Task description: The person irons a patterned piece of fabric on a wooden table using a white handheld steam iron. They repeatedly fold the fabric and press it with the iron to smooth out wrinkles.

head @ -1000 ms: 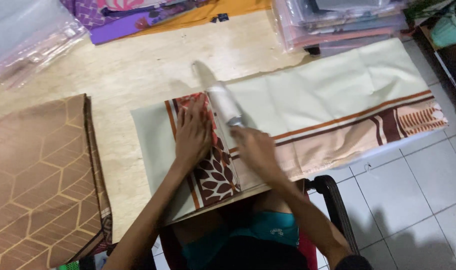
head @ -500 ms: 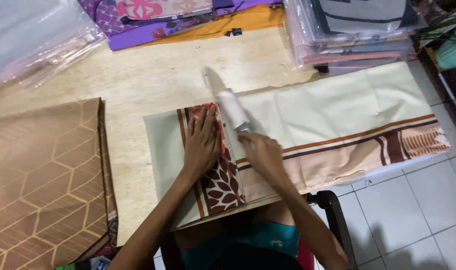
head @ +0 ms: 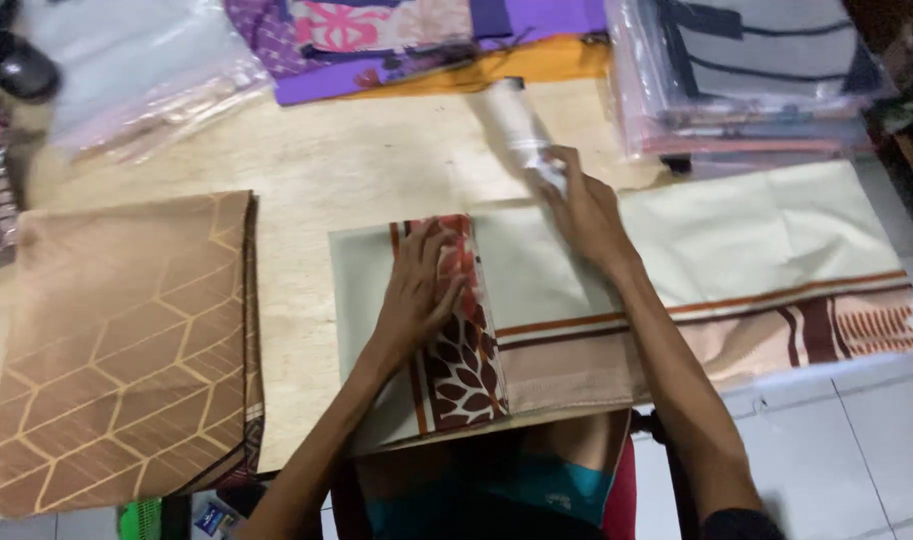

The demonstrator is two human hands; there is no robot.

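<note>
On cream cloth (head: 736, 235), right hand (head: 586, 205) pushed white roller (head: 516, 120) farther away

Pale roll (head: 511, 115) motion-blurred, its lower end hidden in right hand (head: 586, 205), brown folded cloth (head: 116, 350) cropped at bottom-left

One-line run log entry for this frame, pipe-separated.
left hand: flat on folded leaf-print strip | right hand: gripping white roller at cream cloth far edge | brown hexagon cloth: folded, apart, left

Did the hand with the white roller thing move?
Yes. The right hand slid the white roller away from the person, off the cream cloth onto the wooden table, toward the stacked fabrics.
</note>
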